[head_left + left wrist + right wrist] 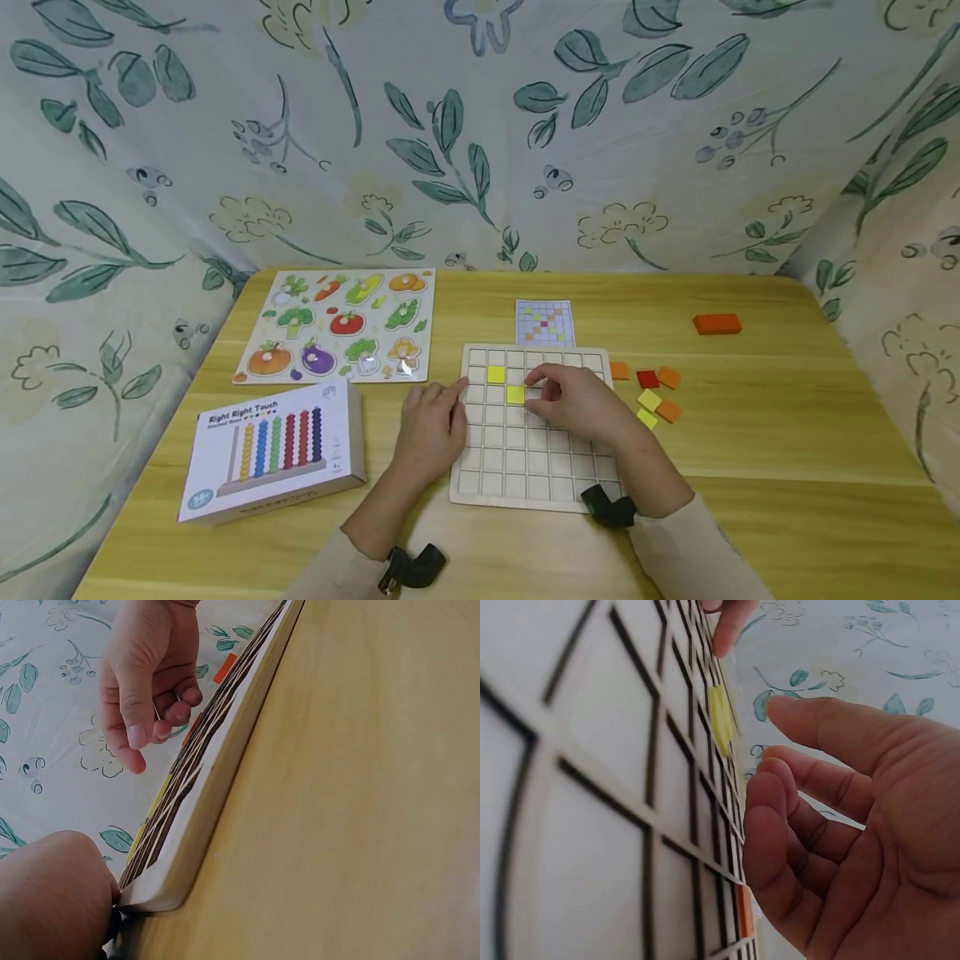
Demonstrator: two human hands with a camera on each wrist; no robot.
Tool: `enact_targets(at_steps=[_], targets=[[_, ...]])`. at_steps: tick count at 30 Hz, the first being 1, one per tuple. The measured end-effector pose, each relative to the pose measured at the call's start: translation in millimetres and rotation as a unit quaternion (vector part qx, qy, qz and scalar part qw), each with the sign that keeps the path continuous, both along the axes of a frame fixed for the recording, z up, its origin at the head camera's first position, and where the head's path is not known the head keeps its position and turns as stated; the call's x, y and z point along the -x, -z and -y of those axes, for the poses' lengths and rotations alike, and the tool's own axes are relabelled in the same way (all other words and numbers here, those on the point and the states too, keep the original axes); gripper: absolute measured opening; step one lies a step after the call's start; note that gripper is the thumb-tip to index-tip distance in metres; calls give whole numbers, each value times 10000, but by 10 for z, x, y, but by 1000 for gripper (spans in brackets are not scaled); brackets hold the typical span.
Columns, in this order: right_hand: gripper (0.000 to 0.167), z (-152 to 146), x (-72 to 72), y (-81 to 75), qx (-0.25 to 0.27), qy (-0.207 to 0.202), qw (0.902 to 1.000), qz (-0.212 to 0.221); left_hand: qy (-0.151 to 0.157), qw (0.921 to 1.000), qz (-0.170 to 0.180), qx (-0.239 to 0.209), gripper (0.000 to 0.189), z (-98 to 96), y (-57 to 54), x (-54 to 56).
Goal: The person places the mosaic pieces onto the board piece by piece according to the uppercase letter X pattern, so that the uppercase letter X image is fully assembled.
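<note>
We see the right hand [577,404] loosely curled over the board [517,462], gripping nothing, its thumb and forefinger parted just right of one yellow tile [515,395]. Another yellow tile [496,375] sits closer to the board's far left corner. The left hand [432,425] touches the board's left edge with its forefinger outstretched. We find loose tiles [647,380] beyond the right edge, a card [543,322] beyond the far edge.
</note>
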State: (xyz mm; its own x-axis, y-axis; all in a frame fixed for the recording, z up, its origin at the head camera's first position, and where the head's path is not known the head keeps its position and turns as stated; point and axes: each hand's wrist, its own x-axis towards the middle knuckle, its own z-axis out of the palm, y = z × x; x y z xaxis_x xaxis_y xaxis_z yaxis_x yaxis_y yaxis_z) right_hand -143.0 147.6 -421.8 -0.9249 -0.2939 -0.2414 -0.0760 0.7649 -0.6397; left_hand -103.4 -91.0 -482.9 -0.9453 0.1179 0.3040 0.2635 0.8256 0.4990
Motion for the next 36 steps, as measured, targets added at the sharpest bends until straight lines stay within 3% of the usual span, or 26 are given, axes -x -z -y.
enact_targets(at_steps=[5,10,20,29,36], targets=[[31,-253,26,-134,246,78,9997,-15,1,10000,92,-5,36,1,0,2],[36,-582,82,-207,458,517,9976,34,0,9998,213,-23,37,2,1,3],[44,-1138,187,-26,45,1351,9902,357,-1,10000,88,-35,36,1,9,3],[47,-1222,227,86,-64,1599,9840,785,41,10000,-47,-3,36,8,19,7],[42,-1205,230,102,-342,1513,9857,654,37,10000,49,-17,36,8,16,6]])
